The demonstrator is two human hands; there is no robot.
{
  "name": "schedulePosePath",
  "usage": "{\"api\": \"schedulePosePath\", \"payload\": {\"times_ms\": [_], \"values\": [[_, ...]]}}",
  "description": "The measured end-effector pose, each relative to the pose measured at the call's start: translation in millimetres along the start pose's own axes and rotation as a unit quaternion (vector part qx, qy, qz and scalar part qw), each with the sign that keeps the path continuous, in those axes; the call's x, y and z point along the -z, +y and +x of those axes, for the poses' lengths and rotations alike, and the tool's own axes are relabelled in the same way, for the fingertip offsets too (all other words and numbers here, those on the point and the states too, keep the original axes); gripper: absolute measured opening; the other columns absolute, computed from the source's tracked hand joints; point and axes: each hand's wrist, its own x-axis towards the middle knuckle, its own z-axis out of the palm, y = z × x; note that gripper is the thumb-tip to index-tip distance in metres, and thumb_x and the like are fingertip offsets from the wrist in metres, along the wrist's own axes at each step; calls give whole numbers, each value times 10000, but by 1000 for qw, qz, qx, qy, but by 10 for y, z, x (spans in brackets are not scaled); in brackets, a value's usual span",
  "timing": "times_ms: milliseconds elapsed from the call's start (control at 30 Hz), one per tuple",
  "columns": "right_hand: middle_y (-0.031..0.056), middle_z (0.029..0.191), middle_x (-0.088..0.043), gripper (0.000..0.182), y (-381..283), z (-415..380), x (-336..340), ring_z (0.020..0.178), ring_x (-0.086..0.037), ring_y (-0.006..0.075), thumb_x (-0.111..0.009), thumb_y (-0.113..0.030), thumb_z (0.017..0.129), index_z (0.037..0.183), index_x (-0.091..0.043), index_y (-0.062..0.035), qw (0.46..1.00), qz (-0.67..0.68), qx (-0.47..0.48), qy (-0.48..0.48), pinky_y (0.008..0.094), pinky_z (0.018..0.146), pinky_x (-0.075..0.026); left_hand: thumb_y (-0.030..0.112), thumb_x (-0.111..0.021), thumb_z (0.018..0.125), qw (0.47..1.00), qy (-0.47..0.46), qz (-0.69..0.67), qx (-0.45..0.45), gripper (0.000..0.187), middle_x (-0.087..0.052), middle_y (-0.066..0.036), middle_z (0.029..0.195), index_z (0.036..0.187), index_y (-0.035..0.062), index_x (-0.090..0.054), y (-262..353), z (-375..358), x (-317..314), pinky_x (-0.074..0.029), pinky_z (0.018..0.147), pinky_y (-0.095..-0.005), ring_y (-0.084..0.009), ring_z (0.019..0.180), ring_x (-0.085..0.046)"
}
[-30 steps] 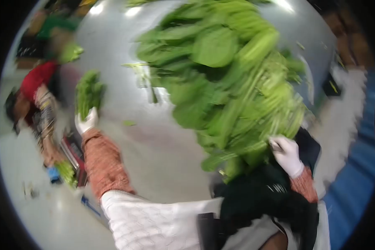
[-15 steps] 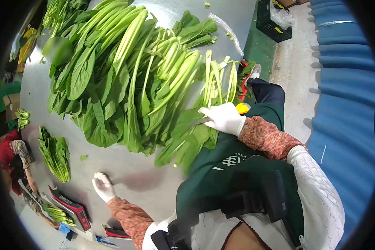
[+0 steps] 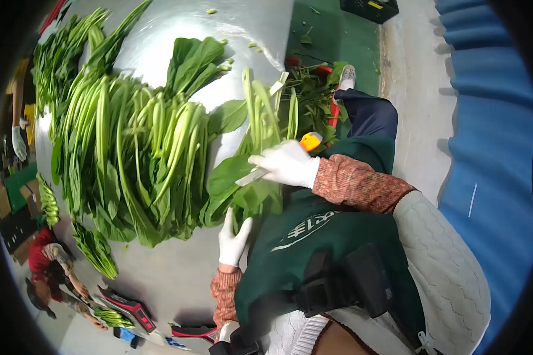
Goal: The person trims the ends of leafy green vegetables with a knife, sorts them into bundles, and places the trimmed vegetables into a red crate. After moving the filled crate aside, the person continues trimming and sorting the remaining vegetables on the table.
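Observation:
My right hand is closed around a knife with a yellow-orange handle; its flat metal blade points out over the leaves. Under and beside this hand lies a bunch of leafy greens, with pale stalks pointing away from me. At the leaf tips nearest my body is my left hand, open, thumb and fingers spread against the leaf edges. Both hands wear white gloves. To the left, a large pile of the same greens covers much of the metal table.
A red-rimmed container of leaf scraps stands beyond the table edge, near my foot. Red-and-black scales sit at lower left, near a person in red handling greens. A small bunch lies apart. Blue curtain hangs at right.
My left hand has moved right, from bare table to the leaf tips by my body. The right hand, still with the knife, has shifted slightly left in view. The camera view has turned.

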Motion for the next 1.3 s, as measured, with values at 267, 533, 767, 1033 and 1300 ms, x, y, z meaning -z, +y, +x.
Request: {"api": "schedulePosePath", "payload": {"times_ms": [267, 533, 767, 1033, 1300], "values": [[110, 797, -693, 355, 1257, -841, 87, 636, -674, 251, -678, -229, 882, 1230, -650, -163, 941, 68, -271, 191, 351, 589, -534, 205, -749, 880, 977, -204, -17, -56, 631, -609, -214, 1305, 1421, 14, -487, 500, 870, -1200, -481, 988, -331, -234, 1157, -620], [14, 727, -640, 247, 742, -712, 629, 509, -478, 38, -554, -195, 1011, 1185, -639, -43, 600, 688, -373, 163, 197, 471, -389, 167, -823, 798, 948, -211, 114, -211, 795, -592, -167, 1331, 1469, 44, -415, 760, 747, -1441, -476, 1006, -385, -252, 1244, -568], [99, 1046, -634, 591, -73, -326, 203, 979, -623, 191, -717, -300, 903, 1378, -493, -28, 764, 620, -158, 81, 329, 852, -507, -2, -671, 839, 985, 4, 51, -165, 387, -653, -116, 1040, 1210, -59, -577, 648, 334, -1210, -489, 876, -294, -166, 993, -612], [146, 1261, -581, 584, 1678, -926, -1033, 1154, -550, 326, -705, -270, 837, 1345, -522, -47, 975, 206, -73, 31, 460, 1044, -400, 80, -555, 924, 885, 373, -278, 5, 238, -368, 43, 656, 1148, 2, -564, 239, 354, -989, -374, 512, -223, -51, 526, -347], [178, 1596, -252, 833, 3249, -718, -2173, 1486, -219, 355, -673, -251, 833, 1556, -264, -191, 983, -89, -40, -159, 596, 1197, -136, 285, -582, 964, 915, 334, -219, 58, 345, -658, -112, 900, 1076, -39, -615, 35, 68, -620, -543, 725, -382, -199, 758, -630]]}}
